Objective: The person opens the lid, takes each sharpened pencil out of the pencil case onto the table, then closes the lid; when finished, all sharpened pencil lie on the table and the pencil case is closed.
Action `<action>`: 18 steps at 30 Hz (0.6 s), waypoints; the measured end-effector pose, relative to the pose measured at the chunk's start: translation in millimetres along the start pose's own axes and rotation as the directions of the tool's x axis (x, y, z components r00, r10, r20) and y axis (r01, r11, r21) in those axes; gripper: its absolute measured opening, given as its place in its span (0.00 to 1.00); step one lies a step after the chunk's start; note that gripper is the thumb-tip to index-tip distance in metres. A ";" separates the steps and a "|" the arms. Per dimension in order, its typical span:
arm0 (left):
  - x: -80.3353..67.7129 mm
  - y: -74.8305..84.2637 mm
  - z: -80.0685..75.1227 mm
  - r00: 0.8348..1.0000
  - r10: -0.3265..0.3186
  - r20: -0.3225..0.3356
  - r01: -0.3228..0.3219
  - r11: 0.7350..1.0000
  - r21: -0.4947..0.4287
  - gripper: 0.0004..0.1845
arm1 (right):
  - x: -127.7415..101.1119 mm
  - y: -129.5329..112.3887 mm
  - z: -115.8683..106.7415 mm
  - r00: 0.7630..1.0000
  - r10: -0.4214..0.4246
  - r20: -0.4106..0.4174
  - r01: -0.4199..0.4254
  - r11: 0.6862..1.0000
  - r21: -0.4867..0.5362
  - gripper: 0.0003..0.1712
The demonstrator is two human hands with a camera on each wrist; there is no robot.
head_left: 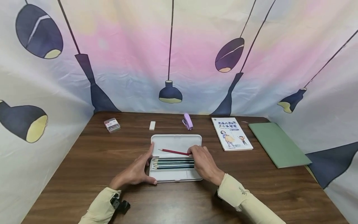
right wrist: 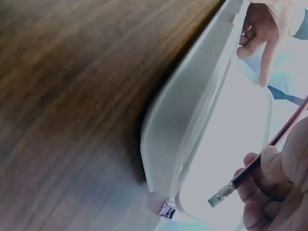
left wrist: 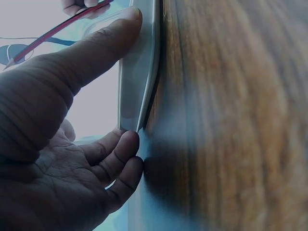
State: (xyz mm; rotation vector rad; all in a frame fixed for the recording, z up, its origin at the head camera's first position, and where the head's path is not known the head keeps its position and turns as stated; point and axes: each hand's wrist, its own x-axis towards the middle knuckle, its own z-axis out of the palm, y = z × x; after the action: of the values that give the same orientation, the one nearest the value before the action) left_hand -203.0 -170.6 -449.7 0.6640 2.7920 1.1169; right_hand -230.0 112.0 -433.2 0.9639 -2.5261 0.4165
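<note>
While the left hand (head_left: 136, 172) braces the left edge of the open pencil case (head_left: 175, 157) with straight fingers near the table's front edge, the right hand (head_left: 205, 164) pinches a red pencil (head_left: 174, 151) above the pencils (head_left: 173, 164) lying inside.

Cream sleeves (head_left: 237, 193), seemingly printed cuff
</note>
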 end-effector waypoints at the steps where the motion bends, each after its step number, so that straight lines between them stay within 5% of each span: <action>1: 0.4 0.0 0.2 1.000 0.001 -0.001 -0.001 1.000 -0.002 0.73 | 0.1 1.1 -1.1 1.000 0.007 -0.010 -0.006 1.000 0.008 0.07; 18: -0.1 -0.5 1.2 1.000 -0.012 0.000 0.012 1.000 -0.002 0.75 | -24.2 42.1 -15.8 0.991 0.114 -0.070 -0.116 0.993 -0.024 0.09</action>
State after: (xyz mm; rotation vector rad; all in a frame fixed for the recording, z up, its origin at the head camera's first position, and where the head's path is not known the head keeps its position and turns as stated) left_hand -202.9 -170.2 -451.0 0.6459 2.7904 1.1178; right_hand -238.2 162.3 -436.2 0.7822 -2.5258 0.4392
